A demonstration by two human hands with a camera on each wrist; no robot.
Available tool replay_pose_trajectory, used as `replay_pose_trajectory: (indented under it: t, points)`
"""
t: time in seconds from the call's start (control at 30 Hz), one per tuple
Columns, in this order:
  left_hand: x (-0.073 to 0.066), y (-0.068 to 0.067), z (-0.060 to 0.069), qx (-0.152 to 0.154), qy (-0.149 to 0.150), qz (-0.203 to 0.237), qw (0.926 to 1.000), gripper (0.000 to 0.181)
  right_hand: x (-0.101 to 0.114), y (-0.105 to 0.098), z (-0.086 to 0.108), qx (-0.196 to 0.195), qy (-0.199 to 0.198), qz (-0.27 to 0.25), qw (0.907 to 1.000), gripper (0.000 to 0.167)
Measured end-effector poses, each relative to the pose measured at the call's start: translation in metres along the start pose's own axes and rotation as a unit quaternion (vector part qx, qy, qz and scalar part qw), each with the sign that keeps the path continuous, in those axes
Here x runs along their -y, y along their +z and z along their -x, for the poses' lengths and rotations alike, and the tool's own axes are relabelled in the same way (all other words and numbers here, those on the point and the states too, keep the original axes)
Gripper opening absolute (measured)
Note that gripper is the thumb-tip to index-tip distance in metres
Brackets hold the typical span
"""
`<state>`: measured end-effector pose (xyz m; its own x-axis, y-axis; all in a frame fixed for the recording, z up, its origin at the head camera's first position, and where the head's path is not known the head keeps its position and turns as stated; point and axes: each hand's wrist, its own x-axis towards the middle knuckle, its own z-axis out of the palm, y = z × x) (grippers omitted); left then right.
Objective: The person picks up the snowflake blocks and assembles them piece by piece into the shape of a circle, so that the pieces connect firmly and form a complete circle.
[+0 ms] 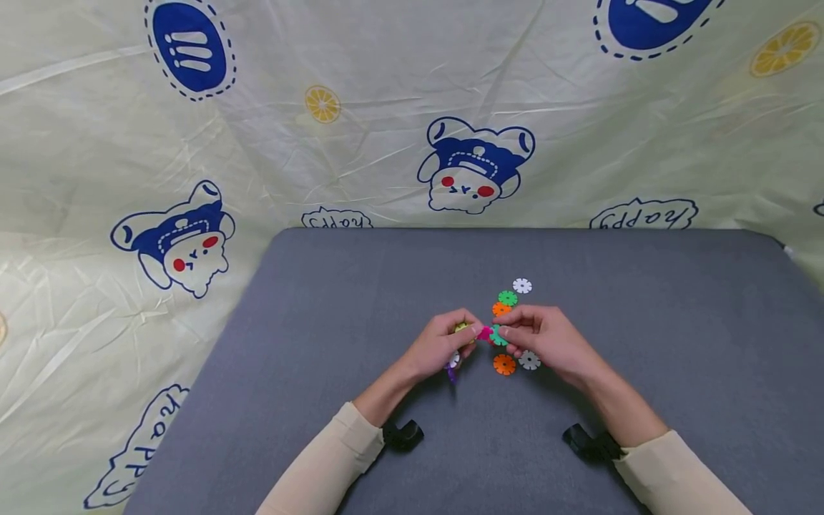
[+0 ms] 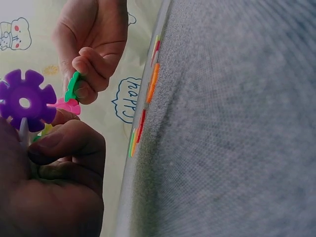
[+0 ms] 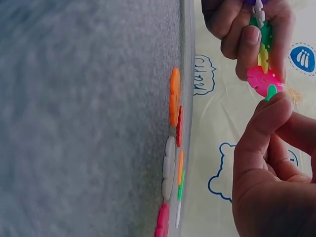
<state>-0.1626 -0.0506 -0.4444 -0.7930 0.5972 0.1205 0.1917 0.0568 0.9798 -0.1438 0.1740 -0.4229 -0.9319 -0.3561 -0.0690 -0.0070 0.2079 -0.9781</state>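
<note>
My left hand grips a chain of notched plastic discs joined edge to edge. In the right wrist view the chain shows a white disc, a green disc, a yellow disc and a pink disc at the end nearest my right hand. A purple disc forms the other end, in the left wrist view. Between thumb and fingers, my right hand pinches a single green disc. Its edge meets the pink disc; whether their slots are engaged I cannot tell.
On the grey table, an orange disc and a pale grey disc lie below the hands. Beyond them lie a white disc, a green disc and another orange disc. A patterned sheet hangs behind.
</note>
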Motion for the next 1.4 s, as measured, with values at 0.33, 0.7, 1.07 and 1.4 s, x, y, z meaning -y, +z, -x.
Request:
replay_pose_trajectory:
  t: [0.33,0.7,1.07,1.4]
  points:
    - [0.0040,0.0037,-0.0008,0.003,0.016,-0.030,0.9994,0.028,0.0004,0.0022,0.0006,0.001,0.008,0.009,0.9999,0.026]
    - [0.0063,0.0079,0.0005,0.013,0.009,-0.004,0.9999,0.018,0.0023,-0.0003,0.0036,0.015,0.016,0.016,0.9996,0.022]
    - [0.0038,0.0083,-0.0001,0.010,0.008,-0.016,0.9998,0.016,0.0033,0.0029,0.0019,0.003,0.017,0.027,0.9995,0.025]
    - [0.0059,0.0088,-0.0010,-0.055,-0.022,-0.023,0.9980,0.017,0.0024,0.0026,-0.0009,-0.012,0.003,0.030,0.9995,0.036]
